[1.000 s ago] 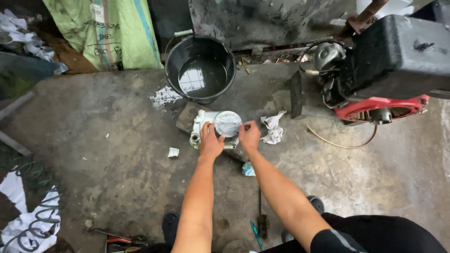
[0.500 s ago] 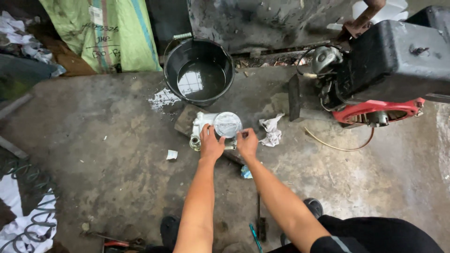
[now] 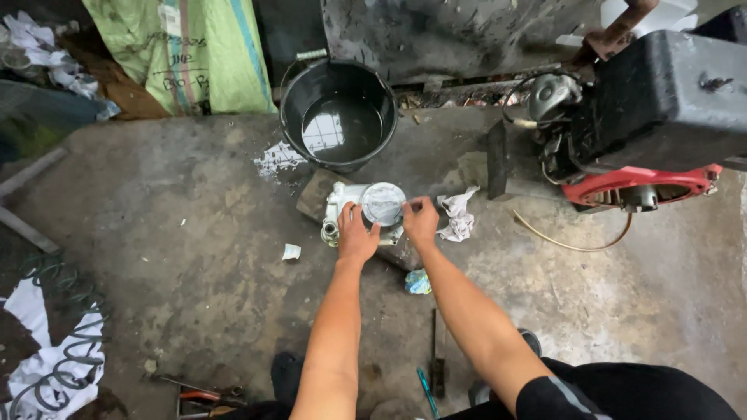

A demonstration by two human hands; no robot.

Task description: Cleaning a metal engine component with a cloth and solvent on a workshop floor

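Grey metal engine part (image 3: 366, 214), bucket (image 3: 338, 117) at twelve o'clock: my left hand (image 3: 355, 237) and right hand (image 3: 420, 222) grip it closed, seating its round cap (image 3: 383, 204); next, steady pressing.

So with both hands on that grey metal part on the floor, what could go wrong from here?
The metal part sits on a small block rather than flat concrete; pressure from the left hand or right hand could perhaps tip it off. The black bucket of liquid stands right behind, so a slip forward might knock or splash it. Tools lie by the feet, a possible tripping hazard.
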